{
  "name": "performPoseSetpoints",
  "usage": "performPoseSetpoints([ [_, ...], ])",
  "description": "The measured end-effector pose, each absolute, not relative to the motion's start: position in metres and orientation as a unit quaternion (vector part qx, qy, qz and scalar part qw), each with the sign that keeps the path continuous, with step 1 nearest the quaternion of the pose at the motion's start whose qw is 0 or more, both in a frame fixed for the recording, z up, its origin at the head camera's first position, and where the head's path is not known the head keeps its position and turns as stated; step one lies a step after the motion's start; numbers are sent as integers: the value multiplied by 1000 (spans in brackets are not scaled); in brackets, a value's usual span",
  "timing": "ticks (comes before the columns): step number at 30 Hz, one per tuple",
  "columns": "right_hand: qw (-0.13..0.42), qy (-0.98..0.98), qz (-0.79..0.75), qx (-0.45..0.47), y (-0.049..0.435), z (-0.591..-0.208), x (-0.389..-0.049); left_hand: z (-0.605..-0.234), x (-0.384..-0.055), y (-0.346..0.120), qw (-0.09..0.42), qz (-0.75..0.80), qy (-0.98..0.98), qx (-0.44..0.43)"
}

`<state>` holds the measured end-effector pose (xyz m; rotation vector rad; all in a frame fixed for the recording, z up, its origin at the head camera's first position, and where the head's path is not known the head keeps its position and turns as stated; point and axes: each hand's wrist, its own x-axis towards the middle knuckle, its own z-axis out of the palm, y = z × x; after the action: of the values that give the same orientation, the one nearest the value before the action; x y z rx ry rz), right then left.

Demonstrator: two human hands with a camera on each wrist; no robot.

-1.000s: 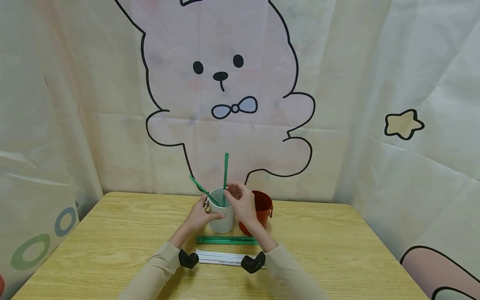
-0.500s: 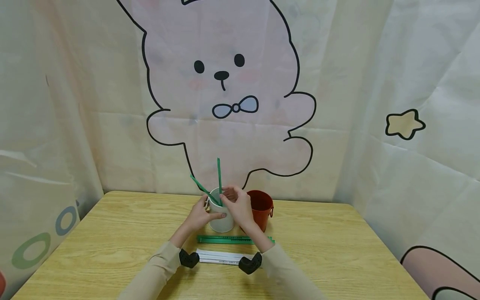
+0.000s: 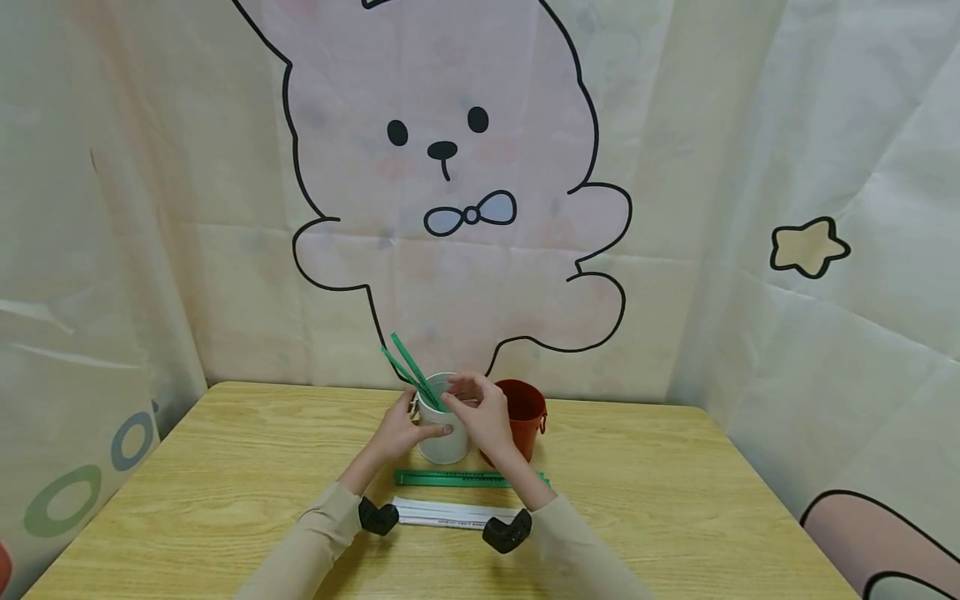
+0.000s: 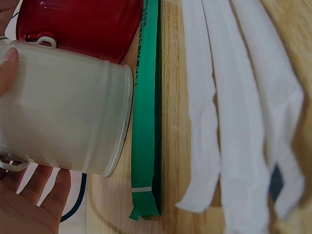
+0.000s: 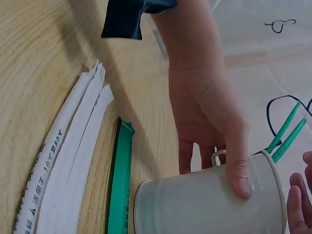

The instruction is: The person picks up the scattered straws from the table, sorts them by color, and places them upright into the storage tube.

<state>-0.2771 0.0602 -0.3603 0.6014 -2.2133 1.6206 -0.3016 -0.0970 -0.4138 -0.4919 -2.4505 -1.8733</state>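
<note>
My left hand [image 3: 397, 429] grips a white metal pail [image 3: 442, 448] with small side loops, thumb across its front and fingers behind. Two green paper-wrapped straws [image 3: 411, 364] stand in it, leaning left against the rim side by side. At the pail's right rim is my right hand [image 3: 486, 417], its fingers loosely bent; in the right wrist view its fingertips [image 5: 295, 202] are apart from the straws. More green wrapped straws [image 4: 145, 122] lie on the table in front of the pail. Nearer me lie several white wrapped straws [image 4: 234, 97] with black print.
A red pail [image 3: 531, 429] stands just right of the white one, partly behind my right hand. The wooden table [image 3: 225, 483] ends at a cartoon-printed cloth backdrop [image 3: 247, 317]. Black wrist devices [image 3: 507, 531] hang close over the white straws.
The second green straw, upright between my right fingers before, has tipped left beside the first one and is let go. My right hand has shifted slightly; my left stays on the pail.
</note>
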Motion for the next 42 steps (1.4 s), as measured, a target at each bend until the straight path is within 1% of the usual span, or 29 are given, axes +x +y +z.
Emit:
performPoseSetpoints([
  [5, 145, -756, 605, 203, 65, -360, -272, -413, -301, -97, 8, -599, -785, -155],
  [13, 90, -748, 630, 188, 81, -359, -264, -412, -301, -97, 9, -600, -785, -153],
  [18, 53, -752, 628, 191, 95, -363, -262, -418, -305, -96, 19, -597, -787, -153],
  [25, -24, -764, 610, 210, 115, -389, -268, -439, -321, -96, 35, -586, -796, -144],
  [33, -91, -771, 585, 235, 126, -417, -268, -435, -318, -96, 29, -591, -795, -133],
  [37, -114, -773, 579, 233, 129, -422, -266, -422, -308, -95, 28, -591, -795, -134],
  [39, -120, -778, 571, 234, 130, -424, -266, -423, -308, -95, 28, -592, -794, -133],
  [42, -122, -790, 552, 237, 131, -426, -266, -434, -317, -95, 35, -588, -797, -132],
])
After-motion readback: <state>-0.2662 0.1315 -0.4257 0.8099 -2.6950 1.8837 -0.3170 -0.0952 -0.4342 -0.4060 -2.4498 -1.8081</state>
